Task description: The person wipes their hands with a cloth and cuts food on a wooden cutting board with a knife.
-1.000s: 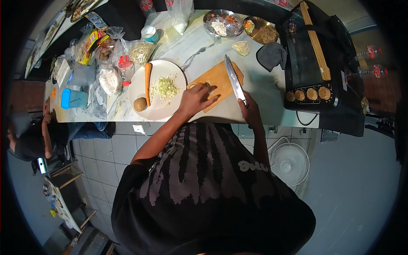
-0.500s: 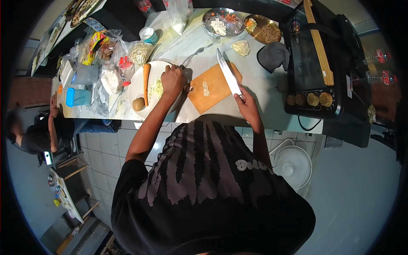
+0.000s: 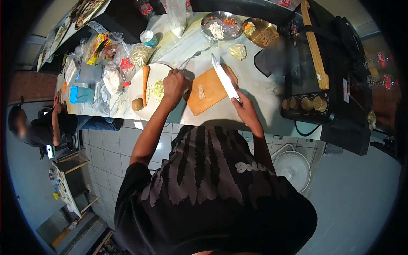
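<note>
My right hand (image 3: 245, 109) grips the handle of a large kitchen knife (image 3: 224, 77), its blade pointing away from me over the right side of a wooden cutting board (image 3: 209, 100). A small pale, translucent piece (image 3: 201, 91) lies on the board. My left hand (image 3: 174, 86) is closed above the right part of a white plate (image 3: 138, 80); its fingertips are hidden, so I cannot tell what is in them. On the plate are a carrot (image 3: 145, 86), a round brown potato-like vegetable (image 3: 137, 104) and a heap of chopped pale green pieces (image 3: 157, 91).
Behind the board sit a cabbage chunk (image 3: 237, 52), a metal plate of chopped food (image 3: 208, 19) and a second metal plate (image 3: 256, 41). A black oven (image 3: 304, 91) stands right; bagged noodles (image 3: 141, 55) and a blue container (image 3: 82, 94) are left. Another person (image 3: 40, 127) sits far left.
The whole view has shifted slightly. Both hands keep nearly the same places, with the knife still in my right hand and the left still closed over the plate.
</note>
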A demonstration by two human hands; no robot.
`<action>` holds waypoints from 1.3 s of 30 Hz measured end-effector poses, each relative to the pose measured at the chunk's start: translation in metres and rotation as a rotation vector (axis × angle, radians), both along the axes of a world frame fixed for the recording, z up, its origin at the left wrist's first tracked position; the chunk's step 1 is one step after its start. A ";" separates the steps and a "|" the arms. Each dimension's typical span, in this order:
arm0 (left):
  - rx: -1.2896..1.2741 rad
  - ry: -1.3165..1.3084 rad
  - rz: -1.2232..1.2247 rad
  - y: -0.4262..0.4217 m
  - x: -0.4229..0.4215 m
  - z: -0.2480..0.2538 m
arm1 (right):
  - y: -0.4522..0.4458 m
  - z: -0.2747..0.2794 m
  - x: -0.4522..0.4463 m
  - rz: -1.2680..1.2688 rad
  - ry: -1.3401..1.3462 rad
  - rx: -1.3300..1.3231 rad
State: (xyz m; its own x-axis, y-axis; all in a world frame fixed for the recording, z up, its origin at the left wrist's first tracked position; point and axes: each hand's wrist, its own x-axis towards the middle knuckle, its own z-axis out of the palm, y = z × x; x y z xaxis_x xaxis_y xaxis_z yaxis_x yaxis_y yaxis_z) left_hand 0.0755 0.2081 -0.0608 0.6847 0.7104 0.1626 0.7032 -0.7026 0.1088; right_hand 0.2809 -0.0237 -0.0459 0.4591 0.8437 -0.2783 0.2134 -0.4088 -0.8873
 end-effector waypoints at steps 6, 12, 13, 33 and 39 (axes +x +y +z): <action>-0.697 -0.203 -0.072 -0.063 -0.023 0.063 | -0.022 -0.032 -0.001 -0.022 0.066 0.078; -1.233 -0.268 -0.340 -0.126 -0.006 0.036 | -0.043 -0.025 0.002 -0.086 0.081 -0.004; -1.216 -0.157 -0.365 -0.134 0.006 0.041 | -0.044 -0.026 0.004 -0.124 0.096 0.026; -0.207 -0.475 -0.423 -0.087 -0.026 -0.024 | -0.063 -0.014 -0.082 -0.173 -0.028 0.095; -0.191 -0.512 -0.490 -0.090 -0.032 -0.043 | -0.063 -0.017 -0.116 -0.112 -0.243 0.060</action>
